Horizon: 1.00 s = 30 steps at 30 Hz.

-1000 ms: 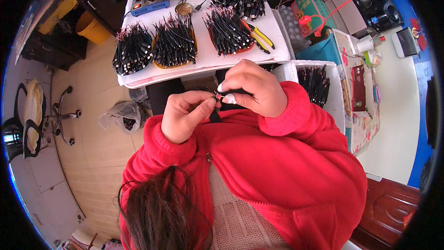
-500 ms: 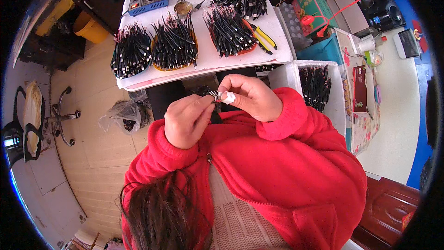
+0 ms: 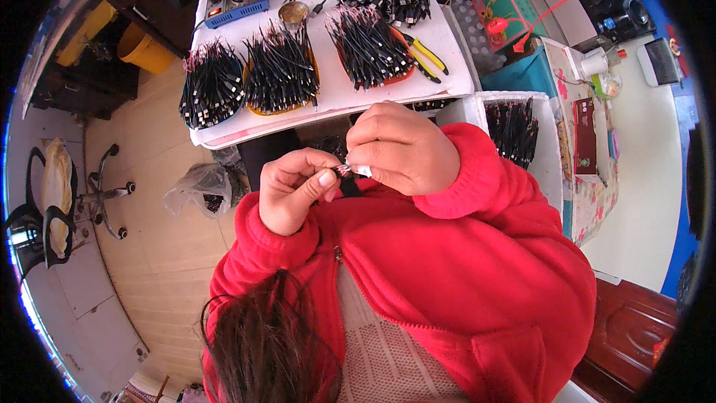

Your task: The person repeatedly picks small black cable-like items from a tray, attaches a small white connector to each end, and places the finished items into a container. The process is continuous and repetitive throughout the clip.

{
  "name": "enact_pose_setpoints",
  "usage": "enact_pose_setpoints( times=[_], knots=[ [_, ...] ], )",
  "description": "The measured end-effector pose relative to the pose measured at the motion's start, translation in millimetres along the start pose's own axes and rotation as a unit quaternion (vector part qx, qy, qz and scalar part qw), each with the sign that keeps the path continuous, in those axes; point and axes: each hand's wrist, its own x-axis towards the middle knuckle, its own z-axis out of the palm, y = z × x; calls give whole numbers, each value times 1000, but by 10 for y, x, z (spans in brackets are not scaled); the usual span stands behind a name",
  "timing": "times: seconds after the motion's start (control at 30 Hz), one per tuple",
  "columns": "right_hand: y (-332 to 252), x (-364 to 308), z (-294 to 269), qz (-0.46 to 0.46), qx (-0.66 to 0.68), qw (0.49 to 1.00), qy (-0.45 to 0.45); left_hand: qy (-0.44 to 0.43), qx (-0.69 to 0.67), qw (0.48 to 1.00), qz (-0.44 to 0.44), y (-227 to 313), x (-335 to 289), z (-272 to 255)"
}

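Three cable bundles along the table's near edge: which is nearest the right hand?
The rightmost bundle, beside the yellow-handled pliers. It sits just beyond the right hand; the middle bundle and left bundle lie farther off leftward.

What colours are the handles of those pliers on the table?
The pliers' handles are yellow and black, best seen in the head view.

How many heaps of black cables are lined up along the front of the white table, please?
3: the left heap, the middle heap and, past a gap, the right heap beside the yellow-handled pliers. None appears hidden there.
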Motion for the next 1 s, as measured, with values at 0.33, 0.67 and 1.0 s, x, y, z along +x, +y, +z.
enact_pose_setpoints(
  times=[0.33,0.67,1.0],
  knots=[
    [-174,-103,-83,129,77,988,29,-30,-126,990,56,-70,-91,93],
    [-302,-88,38,196,209,958,6,-48,257,949,177,139,-85,111],
    [-225,-117,134,365,389,844,50,-2,306,933,189,98,-17,40]
  ],
)
